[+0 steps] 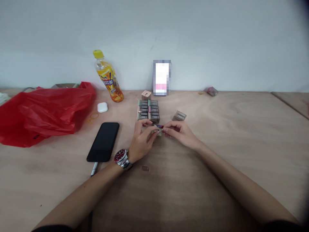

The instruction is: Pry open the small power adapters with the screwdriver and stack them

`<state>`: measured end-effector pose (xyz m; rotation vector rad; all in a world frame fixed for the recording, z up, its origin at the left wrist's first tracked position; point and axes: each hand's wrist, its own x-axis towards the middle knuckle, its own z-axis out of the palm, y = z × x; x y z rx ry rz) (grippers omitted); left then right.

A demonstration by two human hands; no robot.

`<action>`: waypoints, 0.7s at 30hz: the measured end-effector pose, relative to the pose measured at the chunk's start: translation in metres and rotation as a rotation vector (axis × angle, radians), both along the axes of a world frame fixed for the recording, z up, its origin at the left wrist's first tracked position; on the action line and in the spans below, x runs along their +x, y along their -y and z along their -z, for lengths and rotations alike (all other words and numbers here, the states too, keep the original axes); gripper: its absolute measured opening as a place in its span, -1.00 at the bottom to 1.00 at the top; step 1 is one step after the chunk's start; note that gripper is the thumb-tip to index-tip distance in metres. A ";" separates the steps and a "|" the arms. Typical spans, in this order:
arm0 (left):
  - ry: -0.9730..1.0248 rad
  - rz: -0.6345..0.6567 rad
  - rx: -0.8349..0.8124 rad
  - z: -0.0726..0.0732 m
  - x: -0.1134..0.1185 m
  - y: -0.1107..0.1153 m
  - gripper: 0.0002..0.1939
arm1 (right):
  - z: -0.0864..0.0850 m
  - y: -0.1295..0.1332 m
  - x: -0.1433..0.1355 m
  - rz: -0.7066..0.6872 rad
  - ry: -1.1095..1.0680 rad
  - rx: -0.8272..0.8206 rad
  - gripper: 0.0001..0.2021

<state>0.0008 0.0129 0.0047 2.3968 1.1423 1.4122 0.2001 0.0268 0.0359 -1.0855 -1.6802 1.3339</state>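
Observation:
Between both hands is a small dark piece with reddish-purple and pale parts, too small to name surely. My left hand pinches its left side with thumb and fingers. From the right, my right hand closes its fingertips on the other end. Just beyond the hands stand several small translucent grey boxes in two columns, with green and pink edges. A pale pink block with holes in its top sits behind them. A loose translucent grey box lies beyond my right hand.
A black phone with a cable lies left of my left hand. Farther left are a red plastic bag, a white earphone case, rubber bands and a drink bottle. A lit phone leans on the wall; a small wrapped item lies right.

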 end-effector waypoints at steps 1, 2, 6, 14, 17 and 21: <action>0.000 0.000 -0.001 0.000 0.000 0.000 -0.83 | 0.000 0.000 0.000 -0.001 -0.006 -0.004 -0.79; -0.001 0.000 -0.001 -0.001 0.000 0.000 -0.83 | 0.000 -0.001 0.000 -0.004 -0.010 -0.006 -0.79; -0.003 0.007 -0.016 -0.002 0.000 0.001 -0.84 | 0.001 -0.001 0.001 -0.007 -0.013 -0.007 -0.81; -0.009 0.024 -0.035 -0.005 0.001 0.004 -0.87 | -0.002 -0.002 0.003 -0.023 0.099 0.085 -0.79; -0.029 0.037 -0.018 -0.005 0.001 0.003 -0.91 | -0.005 -0.001 0.003 -0.066 0.157 0.149 -0.80; -0.090 0.097 -0.017 -0.005 0.001 0.004 -0.89 | -0.005 0.002 0.001 -0.089 0.188 0.214 -0.81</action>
